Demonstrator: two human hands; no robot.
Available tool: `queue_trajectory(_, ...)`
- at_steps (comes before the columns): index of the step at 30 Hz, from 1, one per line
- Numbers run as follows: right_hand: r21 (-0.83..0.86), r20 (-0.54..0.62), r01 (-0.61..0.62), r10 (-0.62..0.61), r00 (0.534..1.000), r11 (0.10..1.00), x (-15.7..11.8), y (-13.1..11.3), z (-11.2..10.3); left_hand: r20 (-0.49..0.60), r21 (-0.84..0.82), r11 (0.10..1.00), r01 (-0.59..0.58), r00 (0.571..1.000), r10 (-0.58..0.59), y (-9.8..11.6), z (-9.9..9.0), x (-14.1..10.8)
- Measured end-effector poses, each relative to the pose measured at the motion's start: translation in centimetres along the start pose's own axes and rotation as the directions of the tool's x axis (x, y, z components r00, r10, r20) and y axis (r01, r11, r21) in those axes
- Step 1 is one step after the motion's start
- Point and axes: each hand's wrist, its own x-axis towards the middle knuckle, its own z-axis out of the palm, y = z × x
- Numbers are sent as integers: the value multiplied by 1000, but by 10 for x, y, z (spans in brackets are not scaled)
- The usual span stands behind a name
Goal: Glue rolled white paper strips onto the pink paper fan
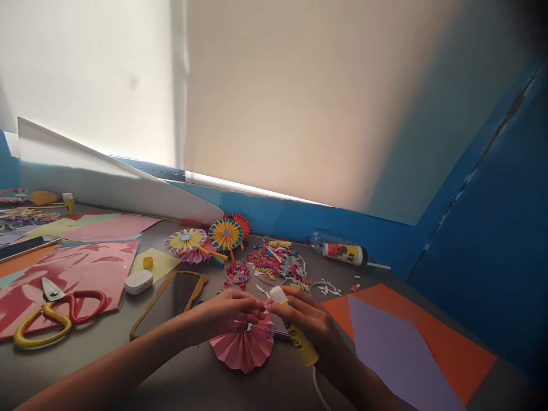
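My right hand [317,319] is wrapped round a yellow glue stick [303,343], its white end tilted up and to the left. The fingertips of my left hand [235,308] meet those of my right beside that white end. A tiny pale bit seems to sit between the fingertips, too small to name. Just below both hands lies a pleated pink paper rosette [243,349], its upper part hidden by my left hand. A thin stick shows partly between the rosette and the glue stick.
Scissors [60,308] lie on a red sheet at left, near a white case [138,281], a yellow cap [148,262] and a phone [171,302]. Behind are finished paper fans [226,233], paper scraps [280,260] and a bottle [342,253]. Orange [462,354] and purple sheets [398,348] lie right.
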Motion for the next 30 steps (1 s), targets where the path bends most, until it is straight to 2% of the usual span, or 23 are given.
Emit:
queue_trajectory(3,183,-27,-87,93,995,979,0,-1,3,-16,36,998,-44,999,44,1,2,-1)
queue_trajectory(5,386,-100,-217,275,956,897,1,-4,6,-20,90,992,-85,996,87,0,3,0)
queue_trajectory(6,484,-124,-289,391,912,826,3,-6,7,-17,123,986,-109,994,112,0,4,0)
queue_trajectory(8,657,-120,-388,597,793,646,6,-10,10,-7,198,965,-170,985,175,0,5,0)
queue_trajectory(10,805,-47,-393,708,704,444,10,-15,13,9,278,929,-245,968,253,0,6,0)
queue_trajectory(13,932,104,-325,741,664,161,15,-19,18,30,366,868,-335,937,348,1,9,-3)
queue_trajectory(15,946,174,-319,742,648,57,16,-21,21,29,388,846,-366,922,386,3,12,-5)
queue_trajectory(18,948,178,-315,755,632,39,16,-22,24,2,417,828,-375,911,412,4,16,-8)
queue_trajectory(22,944,168,-322,736,656,71,15,-23,22,-21,424,824,-375,906,423,5,20,-11)
queue_trajectory(26,942,172,-325,711,682,84,14,-22,19,1,436,799,-415,887,461,4,19,-10)
queue_trajectory(30,939,177,-334,714,678,84,14,-20,19,18,441,785,-435,879,476,3,17,-8)
